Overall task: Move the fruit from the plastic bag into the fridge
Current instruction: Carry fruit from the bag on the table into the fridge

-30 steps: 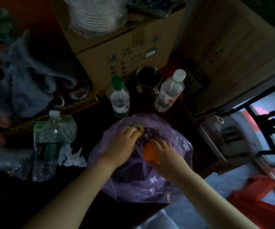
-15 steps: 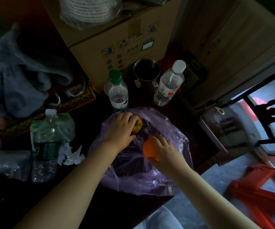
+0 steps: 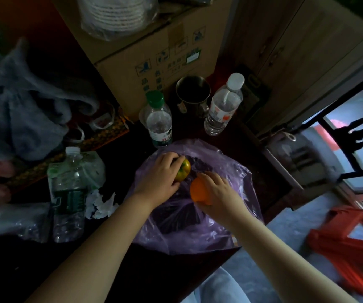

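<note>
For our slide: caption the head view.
Left hand grips a yellow-green fruit, right hand an orange, over a purple bag.

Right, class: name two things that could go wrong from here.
1. The left hand grips the yellow-green fruit, the right hand the orange; nothing steadies the purple bag at the table edge, so it may slide off.
2. The green-capped bottle stands just behind the bag; a rising hand could topple it.

view: head-worn | faces: forward and down | range: close over plastic bag [image 3: 189, 239] on table [image 3: 12, 270] | views: one
</note>
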The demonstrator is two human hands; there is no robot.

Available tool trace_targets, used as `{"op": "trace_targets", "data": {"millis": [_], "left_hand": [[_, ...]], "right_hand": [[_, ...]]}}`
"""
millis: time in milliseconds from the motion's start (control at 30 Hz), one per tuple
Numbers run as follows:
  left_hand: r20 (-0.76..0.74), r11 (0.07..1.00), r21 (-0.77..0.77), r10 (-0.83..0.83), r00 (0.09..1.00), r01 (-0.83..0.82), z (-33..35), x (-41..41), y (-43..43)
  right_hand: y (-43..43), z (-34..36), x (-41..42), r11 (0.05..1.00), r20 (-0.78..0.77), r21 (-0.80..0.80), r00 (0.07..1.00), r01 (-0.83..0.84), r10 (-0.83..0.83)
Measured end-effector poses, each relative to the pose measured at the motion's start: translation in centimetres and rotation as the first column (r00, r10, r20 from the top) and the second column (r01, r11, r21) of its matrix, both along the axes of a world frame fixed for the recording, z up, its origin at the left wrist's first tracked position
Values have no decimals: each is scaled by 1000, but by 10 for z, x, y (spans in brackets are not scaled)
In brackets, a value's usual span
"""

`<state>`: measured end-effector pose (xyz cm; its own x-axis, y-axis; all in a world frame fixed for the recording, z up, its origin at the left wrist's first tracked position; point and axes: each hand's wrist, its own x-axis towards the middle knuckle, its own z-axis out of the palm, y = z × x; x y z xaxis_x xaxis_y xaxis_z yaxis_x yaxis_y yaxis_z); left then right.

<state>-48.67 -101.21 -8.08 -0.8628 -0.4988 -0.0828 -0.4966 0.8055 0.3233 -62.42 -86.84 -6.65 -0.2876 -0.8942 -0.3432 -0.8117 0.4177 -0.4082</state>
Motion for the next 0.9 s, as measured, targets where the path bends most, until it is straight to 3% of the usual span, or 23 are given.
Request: {"op": "trace_targets", "data": {"millis": [267, 500, 800, 900], "left_hand": [[-126, 996, -56, -76, 989, 69, 47, 6, 15], [-239, 980, -12, -196, 951, 198, 120, -17, 52], [-492, 864, -7, -441, 751, 503, 210, -57, 160], [-508, 814, -27, -511, 694, 580, 232, -59, 209]], "right_hand": [[16, 44, 6, 963, -42, -242, 990, 120, -134], [71, 103, -6, 855, -88, -466, 950, 227, -300], [213, 197, 4, 636, -155, -677, 772, 371, -616], [273, 219, 24, 582, -171, -707, 701, 403, -693]]}}
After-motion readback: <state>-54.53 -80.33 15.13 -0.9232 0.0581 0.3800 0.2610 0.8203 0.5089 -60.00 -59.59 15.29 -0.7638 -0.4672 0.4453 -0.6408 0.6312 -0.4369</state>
